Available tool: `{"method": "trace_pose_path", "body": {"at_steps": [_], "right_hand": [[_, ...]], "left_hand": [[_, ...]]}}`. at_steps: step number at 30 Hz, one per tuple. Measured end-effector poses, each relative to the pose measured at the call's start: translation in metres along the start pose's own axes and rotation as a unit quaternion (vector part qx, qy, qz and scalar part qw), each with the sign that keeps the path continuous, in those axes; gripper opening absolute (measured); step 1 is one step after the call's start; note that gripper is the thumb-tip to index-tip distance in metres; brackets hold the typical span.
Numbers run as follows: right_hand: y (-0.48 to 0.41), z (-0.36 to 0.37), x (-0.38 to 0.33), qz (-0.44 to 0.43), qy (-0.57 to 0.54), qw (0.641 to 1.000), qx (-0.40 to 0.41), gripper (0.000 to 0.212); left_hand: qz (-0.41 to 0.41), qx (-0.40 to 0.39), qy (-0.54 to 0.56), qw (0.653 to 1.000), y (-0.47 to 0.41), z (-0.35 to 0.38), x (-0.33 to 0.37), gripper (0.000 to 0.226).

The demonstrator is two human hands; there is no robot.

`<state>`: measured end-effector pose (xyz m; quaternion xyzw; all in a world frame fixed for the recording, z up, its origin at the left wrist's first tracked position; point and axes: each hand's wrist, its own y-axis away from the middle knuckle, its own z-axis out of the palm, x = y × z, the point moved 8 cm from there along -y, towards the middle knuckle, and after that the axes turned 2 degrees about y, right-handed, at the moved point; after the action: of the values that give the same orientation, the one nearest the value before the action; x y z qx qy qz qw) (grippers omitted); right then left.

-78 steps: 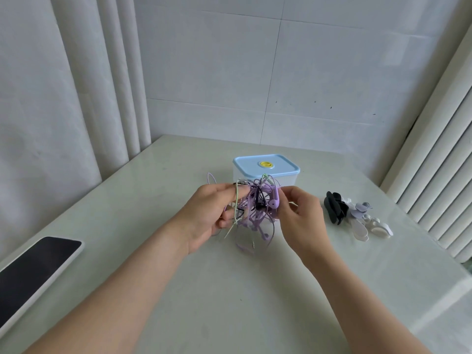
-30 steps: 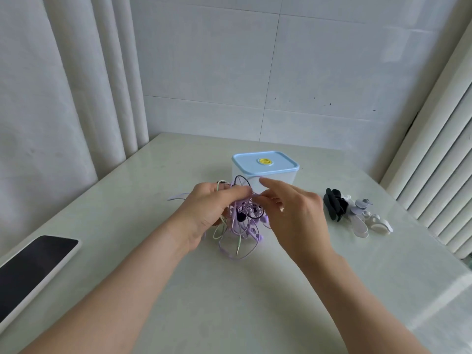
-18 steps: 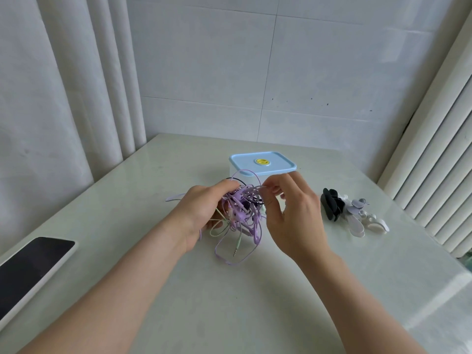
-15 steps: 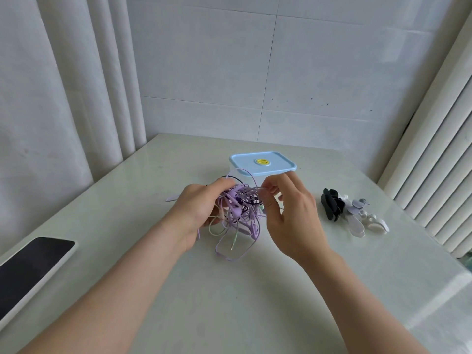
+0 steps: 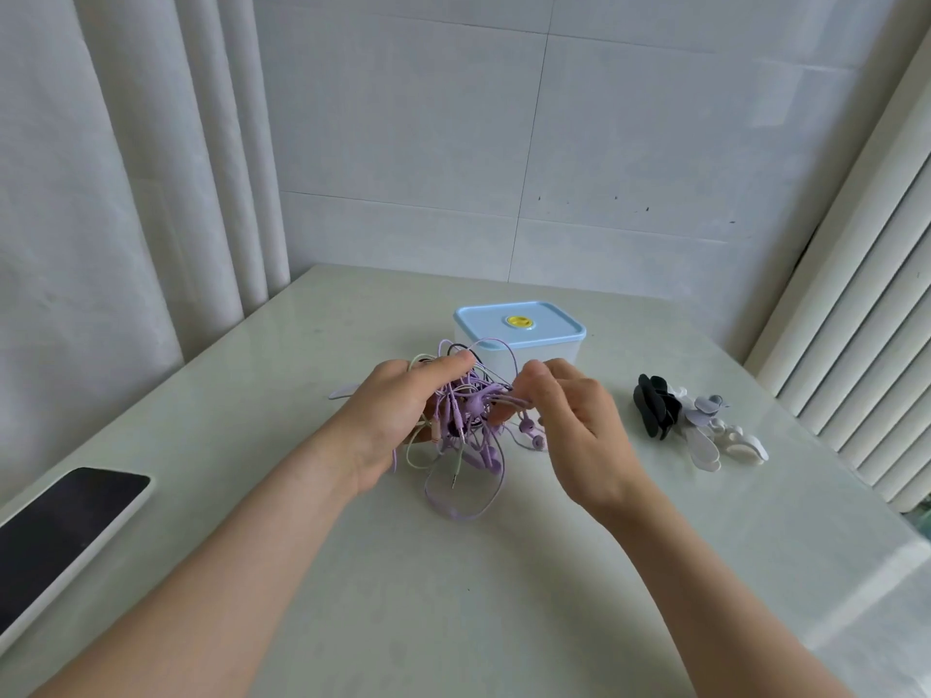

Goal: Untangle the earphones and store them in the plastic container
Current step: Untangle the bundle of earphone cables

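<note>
A knot of purple, pale green and black earphone cables point(image 5: 471, 420) hangs between my hands just above the table. My left hand point(image 5: 398, 420) grips the left side of the knot, thumb on top. My right hand point(image 5: 574, 420) pinches cables at the knot's right side, and a purple earbud dangles below its fingers. Loops and a plug trail down to the tabletop. Right behind the knot stands the clear plastic container point(image 5: 544, 355), with its light blue lid point(image 5: 521, 322) on.
A heap of black and white cable clips point(image 5: 690, 420) lies to the right on the pale table point(image 5: 453, 596). A phone point(image 5: 60, 536) with a dark screen lies at the front left edge. White curtains hang at the left, slatted blinds at the right.
The knot has been turned and worked between my hands. My right hand shifted from above the knot to its right side, and a purple earbud now hangs free under it.
</note>
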<state>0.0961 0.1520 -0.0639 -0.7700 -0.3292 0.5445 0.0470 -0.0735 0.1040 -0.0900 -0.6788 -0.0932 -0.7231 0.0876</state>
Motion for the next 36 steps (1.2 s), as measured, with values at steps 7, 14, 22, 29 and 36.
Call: {"method": "trace_pose_path", "body": {"at_steps": [7,14,22,29,36], "right_hand": [[0.001,-0.007,-0.005,-0.024,0.047,0.998,0.042,0.013],[-0.002,-0.013,0.007,0.047,0.005,0.996,0.076,0.017],[0.000,-0.027,0.016,0.107,-0.149,0.974,0.135,0.025],[-0.001,-0.039,0.034,0.146,-0.278,0.927,0.202,0.032],[-0.003,-0.045,0.019,0.058,0.199,0.963,0.171,0.036]], "left_hand": [[0.007,-0.012,0.015,1.000,-0.003,-0.003,-0.001,0.061],[0.039,-0.005,-0.019,0.999,-0.006,-0.007,0.004,0.104],[0.044,0.046,0.045,0.997,-0.012,-0.014,0.002,0.039],[0.001,0.140,0.085,0.987,-0.013,-0.033,-0.008,0.049],[-0.004,0.269,0.084,0.959,-0.009,-0.070,-0.016,0.052]]}}
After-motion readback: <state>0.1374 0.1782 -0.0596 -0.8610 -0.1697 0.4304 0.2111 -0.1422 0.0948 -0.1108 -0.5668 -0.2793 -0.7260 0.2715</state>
